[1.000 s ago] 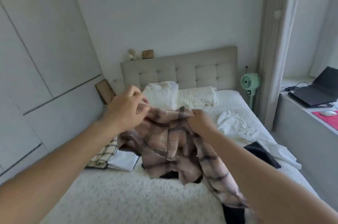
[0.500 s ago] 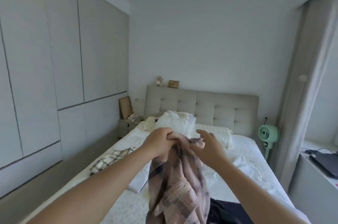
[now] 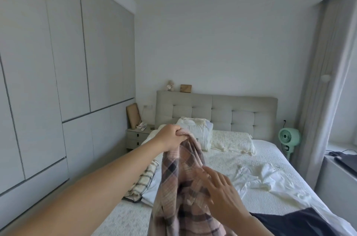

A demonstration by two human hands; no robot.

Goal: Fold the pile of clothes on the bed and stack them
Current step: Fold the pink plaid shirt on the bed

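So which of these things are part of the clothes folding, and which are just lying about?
Part of the job:
pink plaid shirt, gripped by the left hand, touched by the right hand
white garment
dark garment
checked garment
bed

Just lying about:
green fan
pillows
nightstand
laptop

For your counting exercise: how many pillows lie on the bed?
2. A crumpled white pillow leans on the headboard; a ribbed cream pillow lies beside it. Others may be hidden.

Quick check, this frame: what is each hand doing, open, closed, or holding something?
Left hand: closed grip on the top of the plaid shirt, holding it up.
Right hand: open, fingers spread against the shirt.
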